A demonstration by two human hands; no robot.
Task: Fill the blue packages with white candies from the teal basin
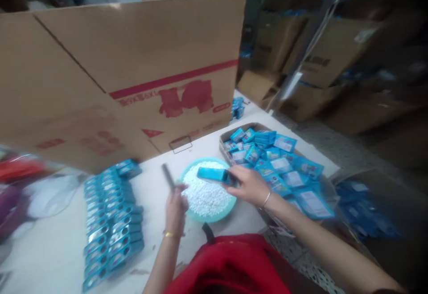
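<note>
Blue box (211,174), held over the far half of the bowl; height above the contents can't be judged from one view. Long axis runs roughly left-right, dipping slightly toward the right. Right hand (246,185) is the nearer one: fingers closed around the box's right end, so the rest of the box sticks out leftward from the fingertips, toward the left-hand side. Left hand (176,207) is at the bowl's left edge, apart from the box, fingers curled around a dark grey stick (168,176) that points away from the body and leans left.

Below: pale green bowl (233,204), filled with small white pellets (202,200). Right of it, a shallow tray (225,153) heaped with blue packets (281,165). Left, two columns of blue boxes (113,218) lined up on the white table (50,258). Large cardboard carton (167,44) behind; red garment (240,258) at the bottom edge.

Hard to make out: motion blur throughout, box print unreadable. Dark patch beside the right fingers could be an opening, can't confirm. Stick's lower end hidden by the left hand, tool type unclear. Both forearms cut off by the frame; right background dim.
</note>
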